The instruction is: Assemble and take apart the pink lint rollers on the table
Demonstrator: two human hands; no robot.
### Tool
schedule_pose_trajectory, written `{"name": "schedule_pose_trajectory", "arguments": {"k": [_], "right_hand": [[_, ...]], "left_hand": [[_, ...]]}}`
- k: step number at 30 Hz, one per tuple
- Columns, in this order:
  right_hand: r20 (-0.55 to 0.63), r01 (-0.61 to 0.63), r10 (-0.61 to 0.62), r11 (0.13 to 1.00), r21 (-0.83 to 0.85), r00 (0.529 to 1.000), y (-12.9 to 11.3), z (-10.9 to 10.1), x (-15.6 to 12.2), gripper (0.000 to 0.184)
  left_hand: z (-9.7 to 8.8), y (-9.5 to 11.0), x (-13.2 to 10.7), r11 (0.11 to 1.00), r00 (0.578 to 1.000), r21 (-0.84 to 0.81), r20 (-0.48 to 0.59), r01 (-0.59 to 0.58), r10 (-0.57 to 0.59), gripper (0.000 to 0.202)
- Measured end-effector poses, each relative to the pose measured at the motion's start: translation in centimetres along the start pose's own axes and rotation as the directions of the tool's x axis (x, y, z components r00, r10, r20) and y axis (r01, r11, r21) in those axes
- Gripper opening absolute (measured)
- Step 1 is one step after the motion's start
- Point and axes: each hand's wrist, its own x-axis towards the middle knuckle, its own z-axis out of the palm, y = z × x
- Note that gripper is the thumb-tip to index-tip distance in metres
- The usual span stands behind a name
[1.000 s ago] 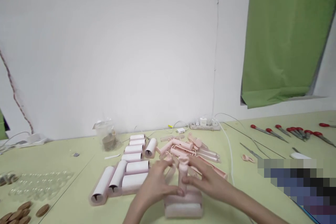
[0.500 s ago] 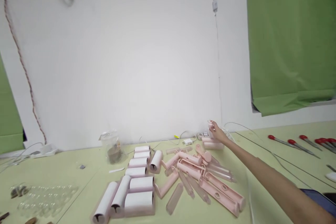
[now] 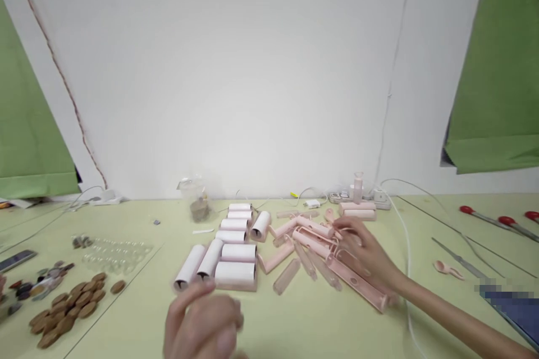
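Observation:
My right hand [image 3: 366, 247] is over the right side of a pile of pink plastic parts, its fingers apart and bent downward. Beneath it are a long pink trough-shaped half-shell [image 3: 357, 283] and clear pinkish tubes, partly hidden by the hand; whether the fingertips touch any part is unclear. Blurred at the front edge, my left hand [image 3: 202, 320] is raised with loosely bent fingers, and nothing shows in it. Just beyond it lie white-wrapped cylinders [image 3: 236, 274] in rows. A small translucent pink bottle-like piece [image 3: 357, 188] stands upright at the back near two pink cylinders [image 3: 357, 215].
Brown oval pieces [image 3: 71, 308], dark stones and a clear bubbled sheet [image 3: 115, 255] lie left. A plastic bag [image 3: 197, 205] stands by the wall. Right are a white cable [image 3: 407, 258], red-ended tools [image 3: 505, 221], tweezers [image 3: 458, 258] and a pink scoop [image 3: 448, 269].
My right hand has let go of the small pink piece at the back and come forward over the pink parts. My left hand has entered at the bottom. The view has turned left.

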Motion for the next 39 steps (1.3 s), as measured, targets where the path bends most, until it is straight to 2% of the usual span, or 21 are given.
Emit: {"name": "schedule_pose_trajectory", "arguments": {"k": [1, 2, 4, 5, 7, 9, 11, 13, 15, 16, 19, 20, 22, 24, 25, 27, 29, 31, 33, 36, 39], "right_hand": [[0.152, 0.11, -0.107, 0.994, -0.008, 0.982, -2.0, 0.9, -0.8, 0.017], [0.289, 0.212, -0.202, 0.977, -0.005, 0.936, -3.9, 2.2, -1.2, 0.017], [0.479, 0.383, -0.335, 0.924, -0.002, 0.811, -7.1, 5.5, -1.5, 0.018], [0.519, 0.44, -0.359, 0.897, -0.037, 0.776, -8.3, 7.6, -1.4, 0.016], [0.59, 0.493, -0.31, 0.852, -0.176, 0.745, -9.8, 11.7, -1.1, 0.023], [0.594, 0.489, -0.278, 0.841, -0.229, 0.755, -10.4, 15.0, -0.9, 0.029], [0.59, 0.477, -0.26, 0.843, -0.246, 0.764, -10.4, 17.0, -1.0, 0.033], [0.592, 0.466, -0.249, 0.85, -0.246, 0.767, -10.1, 17.5, -1.3, 0.031], [0.589, 0.443, -0.235, 0.865, -0.237, 0.773, -9.9, 17.3, -1.8, 0.026], [0.584, 0.424, -0.225, 0.876, -0.229, 0.78, -9.8, 17.0, -1.9, 0.026], [0.544, 0.346, -0.196, 0.919, -0.188, 0.816, -9.8, 15.8, -2.1, 0.036], [0.527, 0.325, -0.19, 0.929, -0.176, 0.829, -9.8, 15.3, -2.1, 0.042], [0.498, 0.214, -0.129, 0.97, -0.117, 0.858, -10.0, 13.7, -2.1, 0.052], [0.508, -0.051, 0.02, 0.998, 0.047, 0.861, -10.1, 11.5, -2.4, 0.052], [0.538, -0.221, 0.098, 0.961, 0.169, 0.837, -10.0, 10.2, -2.7, 0.049], [0.609, -0.506, 0.188, 0.761, 0.405, 0.771, -9.5, 7.6, -3.5, 0.041], [0.658, -0.652, 0.212, 0.525, 0.547, 0.722, -8.3, 5.2, -4.4, 0.035], [0.684, -0.725, 0.247, 0.312, 0.615, 0.687, -6.6, 3.2, -5.3, 0.034], [0.691, -0.749, 0.301, 0.153, 0.645, 0.657, -4.8, 1.9, -5.9, 0.038], [0.652, -0.72, 0.368, 0.077, 0.689, 0.663, -2.8, 0.5, -6.5, 0.046], [0.641, -0.679, 0.358, -0.026, 0.733, 0.678, -2.0, -0.1, -6.7, 0.041]], "left_hand": [[1.1, -0.8, -0.1, 0.997, 0.995, -0.001, -0.068, -0.076, 0.076, 0.012], [2.2, -1.7, -0.4, 0.993, 0.988, 0.021, -0.098, -0.118, 0.119, 0.015], [4.2, -3.5, -1.4, 0.99, 0.996, 0.127, -0.059, -0.058, 0.066, 0.022], [4.9, -4.3, -2.1, 0.983, 0.999, 0.181, -0.028, -0.02, 0.025, 0.022], [5.2, -5.4, -3.6, 0.971, 0.998, 0.235, 0.035, 0.048, -0.058, 0.017], [4.4, -5.8, -5.0, 0.957, 0.983, 0.241, 0.048, 0.16, -0.176, 0.012], [3.1, -5.8, -6.0, 0.934, 0.956, 0.227, 0.029, 0.277, -0.291, 0.01], [1.9, -5.6, -6.7, 0.9, 0.917, 0.199, 0.018, 0.387, -0.399, 0.011], [1.3, -5.6, -7.4, 0.83, 0.835, 0.152, 0.051, 0.536, -0.548, 0.017], [1.3, -5.7, -7.7, 0.768, 0.765, 0.131, 0.083, 0.627, -0.639, 0.022], [2.3, -5.8, -8.4, 0.506, 0.482, 0.132, 0.174, 0.853, -0.859, 0.049], [2.9, -5.6, -8.4, 0.435, 0.406, 0.138, 0.197, 0.89, -0.892, 0.058], [4.3, -4.9, -7.8, 0.367, 0.327, 0.1, 0.286, 0.925, -0.901, 0.07], [6.0, -3.6, -6.5, 0.34, 0.304, -0.005, 0.457, 0.94, -0.836, 0.074], [7.1, -2.9, -5.7, 0.325, 0.305, -0.063, 0.552, 0.943, -0.776, 0.073], [9.3, -1.4, -4.0, 0.324, 0.321, -0.13, 0.688, 0.937, -0.651, 0.069], [11.6, 0.1, -2.7, 0.396, 0.332, -0.113, 0.772, 0.911, -0.542, 0.065], [13.9, 1.3, -1.8, 0.512, 0.319, -0.064, 0.846, 0.857, -0.428, 0.061], [15.9, 2.2, -1.3, 0.613, 0.272, -0.018, 0.906, 0.79, -0.324, 0.059], [18.0, 3.1, -0.7, 0.692, 0.209, 0.055, 0.934, 0.72, -0.291, 0.059], [18.9, 3.2, -0.2, 0.704, 0.19, 0.078, 0.937, 0.706, -0.294, 0.056]]}}
